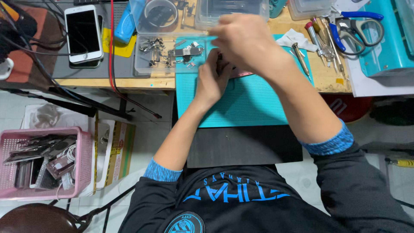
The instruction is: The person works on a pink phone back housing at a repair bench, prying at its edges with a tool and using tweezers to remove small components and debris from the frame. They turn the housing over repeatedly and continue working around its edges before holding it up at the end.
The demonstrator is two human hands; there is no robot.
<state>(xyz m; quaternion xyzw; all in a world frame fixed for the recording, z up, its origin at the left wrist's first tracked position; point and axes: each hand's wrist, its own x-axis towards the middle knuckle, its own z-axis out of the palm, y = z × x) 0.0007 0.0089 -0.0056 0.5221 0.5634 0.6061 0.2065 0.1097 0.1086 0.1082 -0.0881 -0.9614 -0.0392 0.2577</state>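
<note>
Both my hands meet over the far part of a teal work mat point(241, 103) on a wooden bench. My left hand point(211, 80) is curled around a small pink-edged device point(239, 72) that is mostly hidden under my fingers. My right hand point(246, 41) hovers above it, blurred, with fingers pinched together; what it holds, if anything, is too small to see. Just left of my hands a clear plastic tray point(144, 64) holds several small metal parts.
A white phone point(83, 32) lies on a grey pad at left, crossed by a red cable point(113, 64). Screwdrivers point(321, 43), scissors point(358, 28) and a white cloth point(293, 39) lie at right. A pink basket point(84, 159) of phone parts stands on the floor.
</note>
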